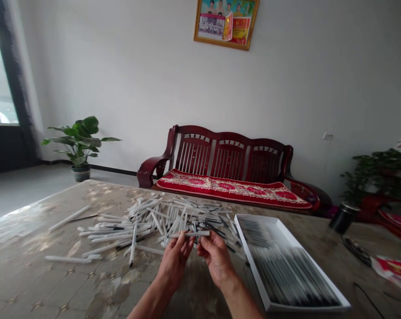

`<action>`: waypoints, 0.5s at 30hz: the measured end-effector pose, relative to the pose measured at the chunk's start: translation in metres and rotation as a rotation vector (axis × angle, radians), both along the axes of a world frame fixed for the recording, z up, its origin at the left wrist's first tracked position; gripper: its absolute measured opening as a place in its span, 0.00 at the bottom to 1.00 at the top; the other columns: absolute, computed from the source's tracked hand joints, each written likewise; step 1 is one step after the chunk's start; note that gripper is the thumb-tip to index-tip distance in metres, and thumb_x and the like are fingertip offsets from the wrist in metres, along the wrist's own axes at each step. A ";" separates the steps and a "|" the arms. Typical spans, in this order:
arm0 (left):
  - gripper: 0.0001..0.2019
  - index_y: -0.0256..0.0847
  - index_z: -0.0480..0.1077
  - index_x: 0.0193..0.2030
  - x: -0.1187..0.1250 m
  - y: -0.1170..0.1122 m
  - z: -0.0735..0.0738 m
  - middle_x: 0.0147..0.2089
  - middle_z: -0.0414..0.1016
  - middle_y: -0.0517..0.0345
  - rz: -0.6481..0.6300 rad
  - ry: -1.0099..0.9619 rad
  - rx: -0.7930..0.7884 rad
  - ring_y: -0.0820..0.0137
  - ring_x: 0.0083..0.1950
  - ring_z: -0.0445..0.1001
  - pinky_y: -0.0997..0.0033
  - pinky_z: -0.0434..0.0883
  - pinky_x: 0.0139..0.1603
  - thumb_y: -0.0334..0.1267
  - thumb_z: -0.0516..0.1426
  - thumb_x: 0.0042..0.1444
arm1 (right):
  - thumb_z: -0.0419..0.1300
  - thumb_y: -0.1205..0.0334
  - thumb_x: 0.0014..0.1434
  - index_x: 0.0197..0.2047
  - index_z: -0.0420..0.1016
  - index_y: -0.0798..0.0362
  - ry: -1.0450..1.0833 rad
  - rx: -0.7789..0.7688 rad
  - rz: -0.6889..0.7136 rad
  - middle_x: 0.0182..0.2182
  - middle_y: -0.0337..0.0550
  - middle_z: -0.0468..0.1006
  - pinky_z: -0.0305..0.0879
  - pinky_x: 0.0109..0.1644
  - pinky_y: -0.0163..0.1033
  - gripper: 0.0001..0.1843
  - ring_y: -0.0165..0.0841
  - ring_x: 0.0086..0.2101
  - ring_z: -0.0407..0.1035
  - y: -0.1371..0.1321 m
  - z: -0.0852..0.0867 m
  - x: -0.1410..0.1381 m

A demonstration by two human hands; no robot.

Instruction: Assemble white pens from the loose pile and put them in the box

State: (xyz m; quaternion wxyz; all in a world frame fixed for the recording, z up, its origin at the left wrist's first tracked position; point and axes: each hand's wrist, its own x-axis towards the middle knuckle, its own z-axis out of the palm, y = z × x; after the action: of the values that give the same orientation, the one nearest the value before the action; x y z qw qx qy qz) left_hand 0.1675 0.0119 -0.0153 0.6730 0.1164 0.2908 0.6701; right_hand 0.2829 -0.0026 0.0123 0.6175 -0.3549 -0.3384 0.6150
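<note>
a marbled brown table [37, 274] carries a loose heap of white pen tubes [147, 221] mid-top, 1 white tray [276, 227] of dark pens just right of it, then a black jar [343, 218], black cord [356, 250] and red packet [391, 270] farther right.

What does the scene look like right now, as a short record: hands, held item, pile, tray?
left hand: fingertips pinch the left end of a white pen
right hand: fingertips pinch the same pen's right end
white pen: held level above the table
pile of white pens: loose, just beyond the hands
white tray: right of the hands, holds rows of pens laid side by side
black jar: beyond the tray, far right
</note>
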 end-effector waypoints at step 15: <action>0.11 0.35 0.75 0.40 0.005 -0.007 -0.002 0.34 0.82 0.54 -0.172 0.046 0.022 0.73 0.31 0.81 0.82 0.77 0.32 0.20 0.60 0.52 | 0.70 0.45 0.40 0.29 0.75 0.55 -0.242 0.061 -0.183 0.21 0.35 0.74 0.58 0.19 0.27 0.23 0.26 0.21 0.67 0.014 0.006 -0.005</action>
State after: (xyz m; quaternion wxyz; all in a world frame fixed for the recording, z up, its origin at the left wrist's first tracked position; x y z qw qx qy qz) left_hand 0.1723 0.0047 -0.0172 0.7198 0.1636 0.2879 0.6101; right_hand 0.2776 0.0119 0.0184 0.6363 -0.4369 -0.3950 0.4982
